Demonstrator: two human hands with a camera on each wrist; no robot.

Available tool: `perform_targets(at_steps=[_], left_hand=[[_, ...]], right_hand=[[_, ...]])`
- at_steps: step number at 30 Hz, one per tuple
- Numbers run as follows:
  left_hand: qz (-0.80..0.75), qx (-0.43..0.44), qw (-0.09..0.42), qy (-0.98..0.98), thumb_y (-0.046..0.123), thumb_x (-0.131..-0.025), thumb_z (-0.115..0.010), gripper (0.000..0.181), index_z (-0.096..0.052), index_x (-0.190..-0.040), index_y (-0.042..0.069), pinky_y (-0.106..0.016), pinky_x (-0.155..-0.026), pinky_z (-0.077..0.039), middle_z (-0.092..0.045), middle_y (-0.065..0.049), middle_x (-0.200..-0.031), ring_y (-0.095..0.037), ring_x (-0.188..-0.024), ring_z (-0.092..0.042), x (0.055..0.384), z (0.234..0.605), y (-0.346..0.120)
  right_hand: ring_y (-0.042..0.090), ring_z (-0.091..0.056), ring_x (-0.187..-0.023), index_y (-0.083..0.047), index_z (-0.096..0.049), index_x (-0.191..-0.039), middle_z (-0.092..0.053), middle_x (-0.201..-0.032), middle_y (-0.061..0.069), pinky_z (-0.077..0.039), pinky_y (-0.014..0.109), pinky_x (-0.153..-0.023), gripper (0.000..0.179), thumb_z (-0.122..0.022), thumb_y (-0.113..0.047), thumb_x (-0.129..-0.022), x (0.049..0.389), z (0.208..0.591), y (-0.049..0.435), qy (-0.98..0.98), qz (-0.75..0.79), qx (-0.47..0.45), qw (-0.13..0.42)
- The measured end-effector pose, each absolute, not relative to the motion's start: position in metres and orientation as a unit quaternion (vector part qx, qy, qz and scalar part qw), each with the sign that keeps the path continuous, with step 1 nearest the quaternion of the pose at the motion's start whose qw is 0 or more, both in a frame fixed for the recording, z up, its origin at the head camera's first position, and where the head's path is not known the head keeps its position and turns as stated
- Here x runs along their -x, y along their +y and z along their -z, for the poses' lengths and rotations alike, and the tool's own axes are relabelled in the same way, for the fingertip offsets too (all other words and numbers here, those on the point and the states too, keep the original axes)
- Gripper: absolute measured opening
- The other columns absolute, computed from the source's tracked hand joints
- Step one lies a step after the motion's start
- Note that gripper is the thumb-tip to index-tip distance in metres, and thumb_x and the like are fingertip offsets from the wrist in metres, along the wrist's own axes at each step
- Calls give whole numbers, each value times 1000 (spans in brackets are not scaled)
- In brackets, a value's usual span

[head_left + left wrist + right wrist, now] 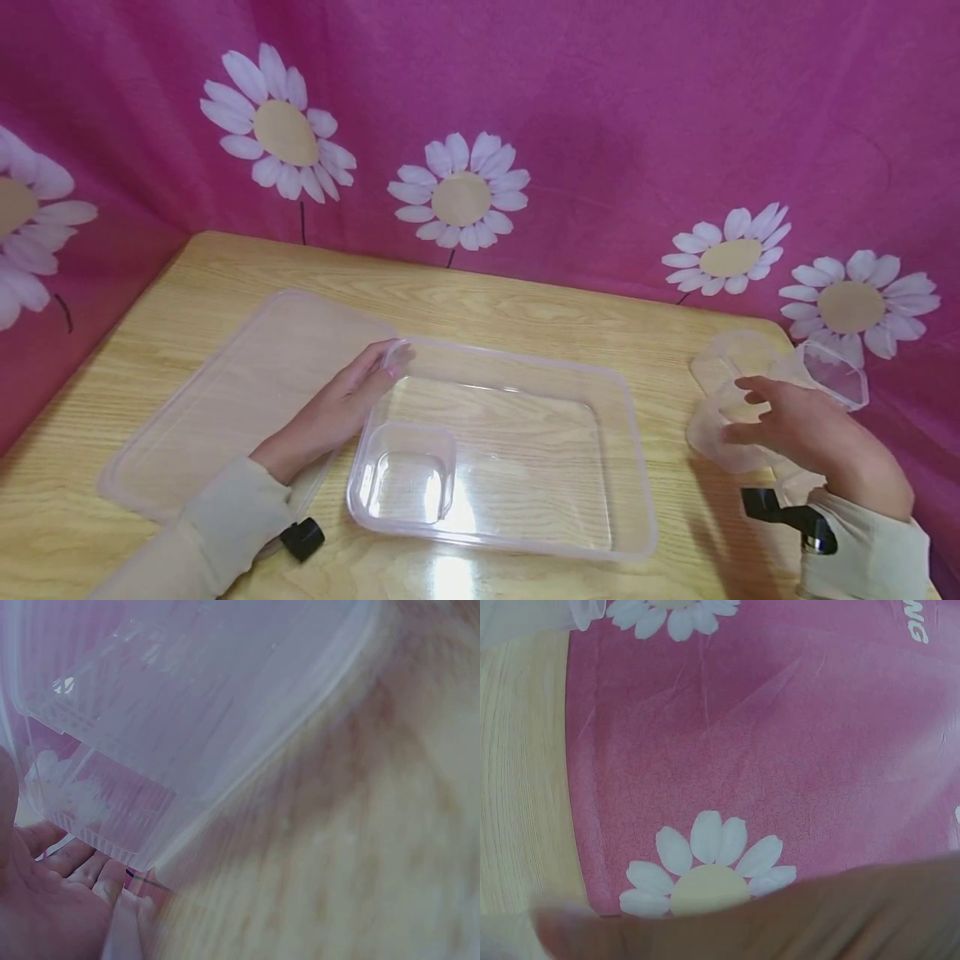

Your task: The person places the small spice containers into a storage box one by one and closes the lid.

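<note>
One box (532, 467) stands on the table (450, 292); one cup (412, 467) sits inside, at its near left corner. One lid (232, 400) lies flat left of the box, partly covered by the left arm. The left hand (345, 408) holds the box's far left corner. The right hand (810, 425), thumb and fingers spread, is over the loose cups (832, 375) at right: at least three, exact count obscured, contact indeterminable. The right wrist view shows this hand blurred and cut off.
</note>
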State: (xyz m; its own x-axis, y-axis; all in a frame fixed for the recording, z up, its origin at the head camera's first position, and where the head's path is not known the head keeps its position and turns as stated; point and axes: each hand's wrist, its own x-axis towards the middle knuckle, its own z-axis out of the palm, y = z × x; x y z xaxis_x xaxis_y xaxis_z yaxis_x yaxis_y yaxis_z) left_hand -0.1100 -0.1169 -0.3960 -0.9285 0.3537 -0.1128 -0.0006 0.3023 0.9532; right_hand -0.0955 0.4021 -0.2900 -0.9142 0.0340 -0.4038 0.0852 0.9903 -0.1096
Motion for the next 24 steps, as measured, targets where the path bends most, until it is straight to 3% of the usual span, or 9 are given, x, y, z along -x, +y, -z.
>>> perform_targets(at_steps=[6,12,20,24], left_hand=[[-584,-120,151,788,47,-111,-38,52,-34,-159,26,-55,-134,-15,-40,0,-167,-25,-161,-25,111,397,-117],[-584,-121,150,789,46,-112,-38,52,-34,-159,25,-56,-133,-15,-40,-1,-167,-26,-162,-25,111,397,-117],[-591,-128,147,783,45,-112,-38,52,-34,-159,23,-54,-133,-19,-42,-3,-166,-26,-159,-31,111,399,-118],[-586,-126,149,786,46,-112,-38,53,-34,-159,24,-54,-132,-20,-41,-3,-166,-26,-159,-32,112,399,-118]], right_hand=[[56,-62,-112,12,-45,-143,-55,-135,43,-55,64,-84,85,-80,-42,-88,94,289,403,981,61,-21,183],[46,-65,-111,6,-60,-132,-67,-127,32,-56,58,-87,74,-82,-46,-84,97,293,395,971,66,-15,228],[38,-65,-106,0,-65,-119,-71,-118,23,-55,58,-91,50,-83,-30,-84,102,302,382,964,75,0,256],[30,-63,-95,-5,-66,-109,-71,-105,14,-55,49,-85,34,-79,-25,-86,103,306,376,965,73,16,250]])
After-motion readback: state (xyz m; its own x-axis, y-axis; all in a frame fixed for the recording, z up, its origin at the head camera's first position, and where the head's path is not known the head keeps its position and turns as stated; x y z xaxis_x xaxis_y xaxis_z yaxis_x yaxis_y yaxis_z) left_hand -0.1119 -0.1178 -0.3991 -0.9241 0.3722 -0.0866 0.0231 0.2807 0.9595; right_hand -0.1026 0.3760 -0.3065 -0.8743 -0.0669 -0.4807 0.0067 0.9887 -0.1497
